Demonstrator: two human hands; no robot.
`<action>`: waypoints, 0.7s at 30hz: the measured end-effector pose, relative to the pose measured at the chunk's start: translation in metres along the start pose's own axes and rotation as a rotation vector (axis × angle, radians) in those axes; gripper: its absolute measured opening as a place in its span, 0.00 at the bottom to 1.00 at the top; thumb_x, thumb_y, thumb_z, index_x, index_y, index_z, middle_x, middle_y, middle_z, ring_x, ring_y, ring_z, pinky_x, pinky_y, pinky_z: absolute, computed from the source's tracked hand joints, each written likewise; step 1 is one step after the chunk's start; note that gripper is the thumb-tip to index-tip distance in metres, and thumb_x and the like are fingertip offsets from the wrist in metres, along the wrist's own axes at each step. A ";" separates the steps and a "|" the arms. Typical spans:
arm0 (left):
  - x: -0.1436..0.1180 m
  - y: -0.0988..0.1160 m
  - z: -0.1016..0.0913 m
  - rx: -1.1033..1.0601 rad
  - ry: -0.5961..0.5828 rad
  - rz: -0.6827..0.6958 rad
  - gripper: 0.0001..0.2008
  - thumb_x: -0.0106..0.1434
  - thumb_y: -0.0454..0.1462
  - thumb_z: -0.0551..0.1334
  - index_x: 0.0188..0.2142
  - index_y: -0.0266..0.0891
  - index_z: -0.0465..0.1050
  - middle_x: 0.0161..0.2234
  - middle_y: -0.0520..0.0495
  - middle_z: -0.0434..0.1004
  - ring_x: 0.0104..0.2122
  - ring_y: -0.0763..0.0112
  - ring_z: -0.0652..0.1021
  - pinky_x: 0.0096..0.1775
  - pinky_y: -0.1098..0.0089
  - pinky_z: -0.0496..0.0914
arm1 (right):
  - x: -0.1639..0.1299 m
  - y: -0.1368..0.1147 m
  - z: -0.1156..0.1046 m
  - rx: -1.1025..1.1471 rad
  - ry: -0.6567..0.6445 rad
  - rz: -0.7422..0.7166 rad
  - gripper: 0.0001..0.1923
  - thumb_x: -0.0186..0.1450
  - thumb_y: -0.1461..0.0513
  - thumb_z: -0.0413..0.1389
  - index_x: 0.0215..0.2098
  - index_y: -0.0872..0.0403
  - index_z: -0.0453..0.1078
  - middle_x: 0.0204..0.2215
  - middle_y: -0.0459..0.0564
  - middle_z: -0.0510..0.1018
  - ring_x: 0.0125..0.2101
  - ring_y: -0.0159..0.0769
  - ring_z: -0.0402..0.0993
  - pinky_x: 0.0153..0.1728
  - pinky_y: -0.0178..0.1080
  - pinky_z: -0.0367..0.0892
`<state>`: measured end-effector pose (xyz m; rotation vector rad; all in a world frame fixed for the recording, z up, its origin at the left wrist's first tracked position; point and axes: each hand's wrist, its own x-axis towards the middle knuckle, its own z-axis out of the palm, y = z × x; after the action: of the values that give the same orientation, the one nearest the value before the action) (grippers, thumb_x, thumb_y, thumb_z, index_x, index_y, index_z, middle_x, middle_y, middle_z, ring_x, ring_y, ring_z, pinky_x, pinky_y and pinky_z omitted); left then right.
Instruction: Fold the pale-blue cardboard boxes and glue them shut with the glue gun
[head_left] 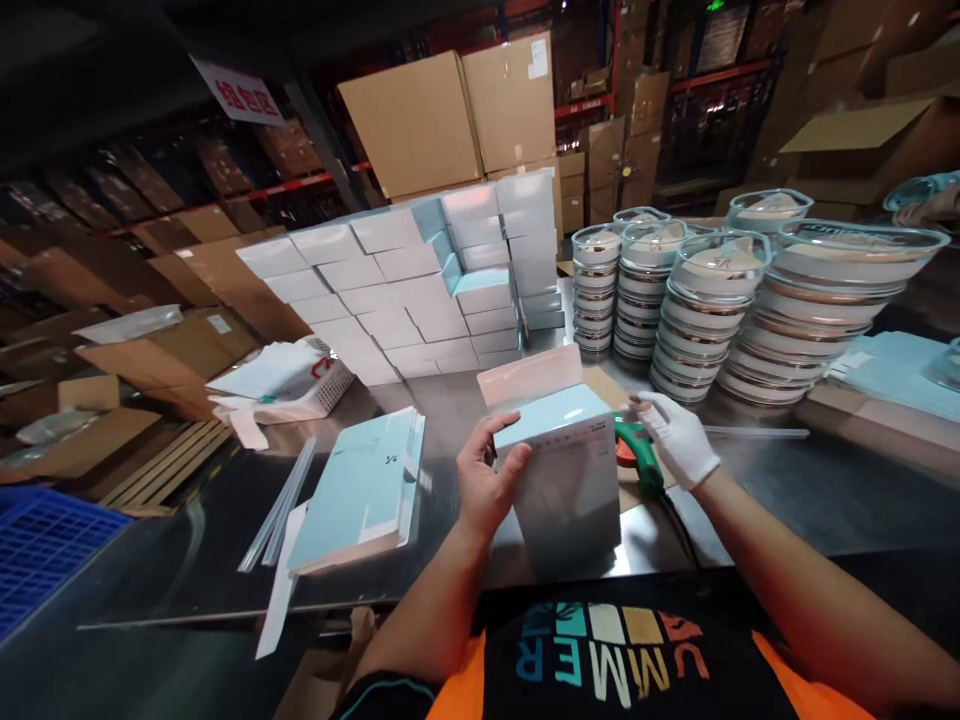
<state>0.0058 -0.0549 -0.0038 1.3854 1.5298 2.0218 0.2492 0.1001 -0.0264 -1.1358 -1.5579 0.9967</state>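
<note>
My left hand point(487, 475), bare, grips the left top edge of an upright carton point(574, 480) with a pale blue top and whitish side. A pale flap point(529, 378) stands up behind this carton. On its right, my right hand point(679, 440) wears a white glove, its fingers drawn together; what they hold, if anything, I cannot make out. Just beside the glove is a green glue gun point(641, 460) with a red trigger and a black cord. Left of the carton, flat pale blue cartons point(360, 490) lie stacked on the metal table point(450, 420).
White boxes point(405, 290) form a wall at the back. Stacks of round clear-lidded containers point(697, 330) stand at the right. Clear sticks point(281, 500) lie at left, near a white basket point(322, 385). A blue crate point(52, 550) is beyond the table's left end.
</note>
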 end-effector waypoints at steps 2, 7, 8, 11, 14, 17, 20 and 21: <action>-0.002 -0.001 0.006 -0.011 -0.052 0.022 0.32 0.57 0.63 0.74 0.46 0.40 0.86 0.43 0.41 0.84 0.46 0.54 0.83 0.47 0.62 0.76 | -0.008 -0.031 0.012 0.141 -0.183 -0.054 0.30 0.66 0.43 0.61 0.59 0.49 0.76 0.51 0.54 0.86 0.51 0.48 0.83 0.49 0.46 0.79; -0.006 -0.015 0.009 0.001 -0.123 0.106 0.30 0.59 0.64 0.73 0.42 0.40 0.83 0.51 0.37 0.82 0.58 0.47 0.80 0.56 0.56 0.75 | -0.021 -0.071 0.022 0.193 -0.414 -0.196 0.35 0.62 0.40 0.68 0.57 0.53 0.76 0.55 0.58 0.83 0.59 0.54 0.79 0.63 0.53 0.73; -0.006 -0.019 0.009 -0.031 -0.118 0.149 0.29 0.60 0.63 0.73 0.42 0.41 0.81 0.53 0.36 0.81 0.58 0.48 0.80 0.56 0.55 0.75 | -0.022 -0.069 0.018 0.195 -0.432 -0.232 0.38 0.59 0.38 0.70 0.56 0.54 0.76 0.57 0.60 0.82 0.61 0.56 0.78 0.63 0.54 0.73; -0.004 -0.027 0.007 -0.197 -0.078 0.298 0.27 0.62 0.57 0.76 0.50 0.46 0.74 0.50 0.41 0.83 0.56 0.52 0.83 0.57 0.53 0.76 | -0.027 -0.051 0.005 0.153 -0.478 -0.361 0.41 0.54 0.38 0.76 0.54 0.53 0.77 0.67 0.65 0.75 0.67 0.59 0.72 0.64 0.54 0.73; 0.002 -0.028 0.003 -0.196 -0.198 0.449 0.24 0.66 0.52 0.75 0.56 0.47 0.75 0.48 0.43 0.84 0.57 0.52 0.83 0.59 0.50 0.76 | -0.034 -0.036 -0.004 0.119 -0.544 -0.542 0.24 0.67 0.45 0.70 0.54 0.50 0.81 0.74 0.62 0.68 0.71 0.53 0.69 0.67 0.52 0.71; 0.008 -0.025 -0.002 -0.116 -0.378 0.589 0.14 0.73 0.47 0.69 0.53 0.45 0.82 0.52 0.40 0.85 0.61 0.50 0.80 0.63 0.45 0.73 | -0.038 -0.034 -0.005 0.118 -0.595 -0.714 0.16 0.76 0.56 0.62 0.61 0.43 0.81 0.75 0.56 0.68 0.72 0.47 0.68 0.71 0.53 0.67; 0.013 -0.022 -0.009 -0.124 -0.399 0.664 0.11 0.75 0.41 0.68 0.54 0.46 0.83 0.50 0.41 0.88 0.57 0.53 0.83 0.60 0.44 0.75 | -0.036 -0.038 -0.003 0.100 -0.595 -0.793 0.18 0.78 0.59 0.60 0.63 0.38 0.80 0.69 0.54 0.75 0.69 0.46 0.72 0.70 0.53 0.69; 0.015 -0.020 -0.011 -0.118 -0.393 0.671 0.11 0.75 0.40 0.67 0.54 0.46 0.83 0.49 0.41 0.88 0.55 0.53 0.84 0.59 0.45 0.76 | -0.035 -0.038 -0.002 0.088 -0.591 -0.812 0.18 0.78 0.59 0.60 0.63 0.38 0.80 0.67 0.54 0.77 0.69 0.46 0.73 0.69 0.53 0.70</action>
<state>-0.0171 -0.0430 -0.0128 2.2900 0.8257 1.9309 0.2478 0.0574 0.0031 -0.0596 -2.1466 0.8366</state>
